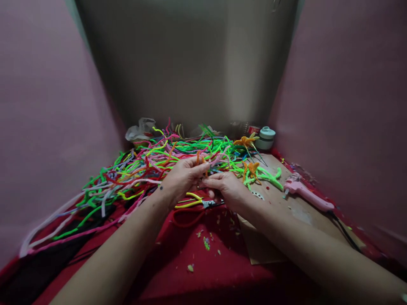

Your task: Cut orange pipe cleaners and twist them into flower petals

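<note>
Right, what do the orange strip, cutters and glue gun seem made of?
Orange strip: perhaps fuzzy fibre, by its matte look; core hidden. Cutters: greyish sheen suggests a metal head; smooth yellow handles, perhaps plastic. Glue gun: smooth, evenly pink shell, likely plastic.

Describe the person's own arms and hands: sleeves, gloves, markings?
Left hand and right hand ungloved; visible forearms sleeveless. Small, round, dark spot on the left wrist: bead or mark, unclear. Small pale item at the right forearm's frame-edge end, unidentifiable.
</note>
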Motion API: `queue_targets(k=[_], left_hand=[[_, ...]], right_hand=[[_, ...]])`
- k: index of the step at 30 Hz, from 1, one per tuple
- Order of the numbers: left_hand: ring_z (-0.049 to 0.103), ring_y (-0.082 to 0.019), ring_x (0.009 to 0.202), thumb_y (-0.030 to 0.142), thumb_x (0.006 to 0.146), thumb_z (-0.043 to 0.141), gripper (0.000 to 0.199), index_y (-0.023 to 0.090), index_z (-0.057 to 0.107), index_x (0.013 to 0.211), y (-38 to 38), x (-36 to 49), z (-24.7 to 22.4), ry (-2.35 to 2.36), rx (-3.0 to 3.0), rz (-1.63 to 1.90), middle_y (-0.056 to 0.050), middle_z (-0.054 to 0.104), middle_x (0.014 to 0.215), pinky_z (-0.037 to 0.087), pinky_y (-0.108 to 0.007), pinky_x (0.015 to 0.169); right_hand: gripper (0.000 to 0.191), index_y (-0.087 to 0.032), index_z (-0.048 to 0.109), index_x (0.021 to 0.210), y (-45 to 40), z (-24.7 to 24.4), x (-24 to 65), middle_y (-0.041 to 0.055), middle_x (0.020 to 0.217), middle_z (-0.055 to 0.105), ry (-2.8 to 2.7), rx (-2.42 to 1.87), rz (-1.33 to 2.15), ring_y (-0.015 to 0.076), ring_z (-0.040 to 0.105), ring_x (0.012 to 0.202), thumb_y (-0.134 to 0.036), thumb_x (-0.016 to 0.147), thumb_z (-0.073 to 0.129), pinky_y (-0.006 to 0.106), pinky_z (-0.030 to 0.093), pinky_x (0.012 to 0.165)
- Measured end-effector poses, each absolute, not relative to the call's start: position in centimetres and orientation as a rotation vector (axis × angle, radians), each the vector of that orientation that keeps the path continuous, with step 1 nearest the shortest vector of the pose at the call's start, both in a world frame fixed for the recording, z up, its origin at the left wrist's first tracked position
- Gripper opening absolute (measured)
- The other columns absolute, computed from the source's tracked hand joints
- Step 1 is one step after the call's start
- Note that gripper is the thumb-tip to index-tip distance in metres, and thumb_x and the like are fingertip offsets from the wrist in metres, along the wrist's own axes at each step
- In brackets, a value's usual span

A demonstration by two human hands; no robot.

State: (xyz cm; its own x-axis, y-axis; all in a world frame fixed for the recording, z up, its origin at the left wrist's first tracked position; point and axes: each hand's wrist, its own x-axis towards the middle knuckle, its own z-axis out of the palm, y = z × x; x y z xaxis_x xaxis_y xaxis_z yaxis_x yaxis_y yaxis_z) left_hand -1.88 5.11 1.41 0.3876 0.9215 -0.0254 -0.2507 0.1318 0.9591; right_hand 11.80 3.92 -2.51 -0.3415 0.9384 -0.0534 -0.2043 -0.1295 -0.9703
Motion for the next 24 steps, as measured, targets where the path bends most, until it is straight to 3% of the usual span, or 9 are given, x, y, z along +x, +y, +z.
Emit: queue_targets(k=[4, 12, 18, 24], left_hand=[[0.021, -0.001, 0.029, 0.017, 0.078, 0.065, 0.022, 0.017, 0.046, 0.067, 6.2, -2.6, 0.9, 0.703, 0.874, 1.205, 0.012, 0.028, 0.042, 0.018, -0.013, 0.031], [0.019, -0.001, 0.029, 0.017, 0.084, 0.058, 0.022, 0.016, 0.046, 0.065, 6.5, -2.5, 1.2, 0.657, 0.726, 1.316, 0.012, 0.024, 0.042, 0.017, -0.014, 0.030], [0.019, -0.002, 0.030, 0.018, 0.082, 0.061, 0.027, 0.017, 0.043, 0.063, 5.5, -0.6, 1.7, 0.657, 0.720, 1.466, 0.012, 0.023, 0.042, 0.017, -0.015, 0.031], [0.028, -0.003, 0.033, 0.018, 0.083, 0.059, 0.025, 0.017, 0.043, 0.063, 5.8, 1.1, 1.5, 0.739, 0.735, 1.662, 0.010, 0.033, 0.043, 0.028, -0.014, 0.036]], right_hand=[[0.024, -0.012, 0.069, 0.069, 3.8, -2.8, 11.2, -0.0013, 0.052, 0.057, -1.146, -0.785, 1.638, 0.0058, 0.045, 0.043, -0.035, 0.062, 0.074, 0.021, 0.031, 0.045], [0.022, -0.013, 0.071, 0.071, 3.3, -3.5, 11.3, 0.0016, 0.064, 0.062, -0.954, -0.696, 1.654, 0.0098, 0.054, 0.057, -0.030, 0.059, 0.078, 0.024, 0.044, 0.056], [0.020, -0.013, 0.066, 0.064, 3.2, -3.3, 11.9, -0.0008, 0.052, 0.056, -1.121, -0.911, 1.513, 0.0084, 0.046, 0.042, -0.031, 0.061, 0.074, 0.022, 0.034, 0.040], [0.026, -0.015, 0.055, 0.050, 2.6, -2.2, 12.7, -0.0036, 0.041, 0.047, -1.574, -1.104, 1.262, 0.0066, 0.038, 0.037, -0.026, 0.073, 0.060, 0.022, 0.027, 0.039]])
